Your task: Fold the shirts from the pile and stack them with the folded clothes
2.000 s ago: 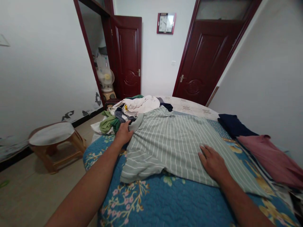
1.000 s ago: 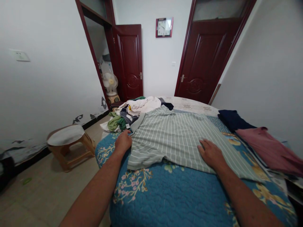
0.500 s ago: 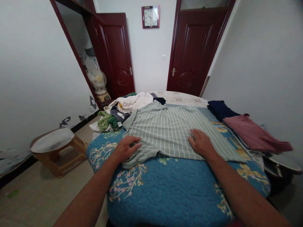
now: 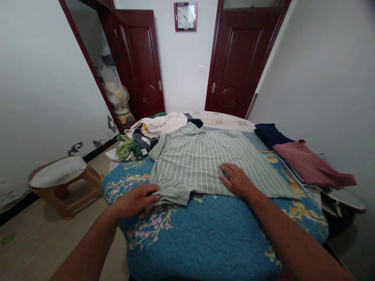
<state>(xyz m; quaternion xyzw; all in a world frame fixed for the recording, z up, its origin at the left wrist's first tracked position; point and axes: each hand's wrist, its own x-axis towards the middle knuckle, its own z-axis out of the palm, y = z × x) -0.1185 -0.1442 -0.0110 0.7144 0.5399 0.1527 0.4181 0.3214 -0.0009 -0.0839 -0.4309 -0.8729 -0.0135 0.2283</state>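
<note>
A grey-green shirt with white stripes (image 4: 202,156) lies spread over a blue flowered quilted cover (image 4: 216,238), its collar toward the far left. At the near left, its sleeve is pinched between the thumb and fingers of my left hand (image 4: 134,200). My right hand (image 4: 238,180) rests on the shirt's body with fingers apart and flat, holding nothing.
Rumpled clothes (image 4: 164,127) are heaped at the far left. Folded pink (image 4: 310,162) and navy clothes (image 4: 272,134) lie at the right. A stool (image 4: 63,175) stands on the floor at left. Two red doors and a clock are behind.
My left hand has moved left and a little nearer, and the sleeve under it is straighter. My right hand has slid left across the shirt. The view has shifted slightly.
</note>
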